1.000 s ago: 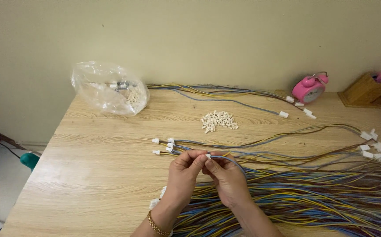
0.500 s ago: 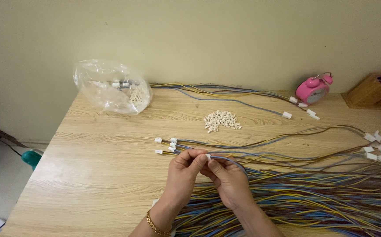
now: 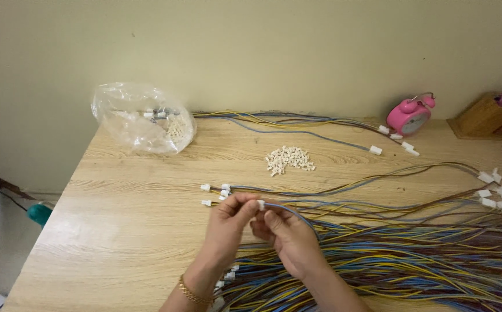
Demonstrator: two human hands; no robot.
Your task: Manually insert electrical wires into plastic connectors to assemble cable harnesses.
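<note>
the left hand and the right hand are meeting over the middle of the tabletop, toward its near edge, and both are pinching closed on one blue wire tipped with a small white connector; the connector is sitting between the fingertips of the two hands, and the wire is arching back over the right hand. a thick spread of blue, yellow and brown wires is lying under and beside the right hand, filling the right near part of the tabletop. a few finished wire ends are lying just beyond the left hand. a small heap of loose white connectors is resting farther back near the centre. a crinkled clear plastic bag is sitting at the far left corner, and a round pink alarm clock is standing near the far edge to the right. the tabletop is pale wood grain against a plain cream wall.
</note>
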